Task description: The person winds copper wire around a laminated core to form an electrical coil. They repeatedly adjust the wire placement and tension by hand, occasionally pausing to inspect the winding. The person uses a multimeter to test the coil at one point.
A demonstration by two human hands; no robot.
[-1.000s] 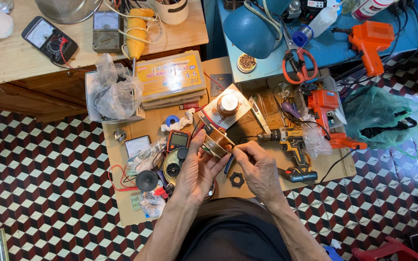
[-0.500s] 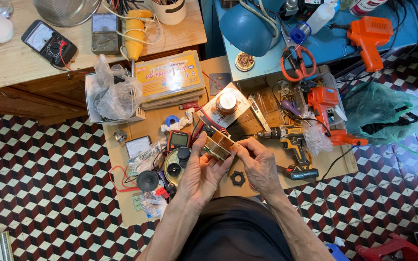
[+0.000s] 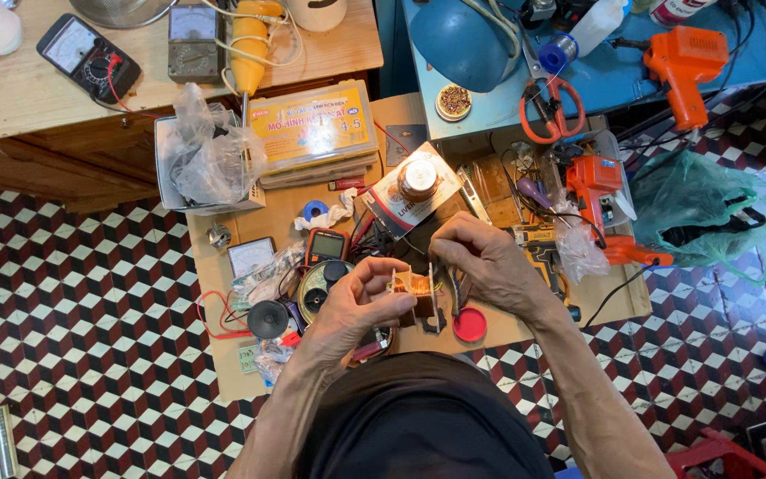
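My left hand (image 3: 356,306) grips a small transformer with a copper winding (image 3: 414,288) and holds it above a low cardboard-covered work board (image 3: 250,372). My right hand (image 3: 480,257) is closed on the transformer's upper edge, fingertips pinched at its thin metal plates. The two hands meet over the middle of the board. A spool of copper wire (image 3: 418,177) stands on a printed card just beyond them. A small red round lid (image 3: 469,325) lies on the board under my right wrist.
Small meters (image 3: 325,247), a black speaker (image 3: 268,319), a yellow flat box (image 3: 312,129) and a bagged tray (image 3: 206,164) crowd the board. Orange power tools (image 3: 596,182), scissors (image 3: 551,106), a multimeter (image 3: 90,58) on a wooden table. A green bag (image 3: 711,208) lies on the chequered floor.
The view has shifted down a little. Both hands have turned the transformer more upright and drawn it nearer to me; the red lid now shows where a black nut lay.
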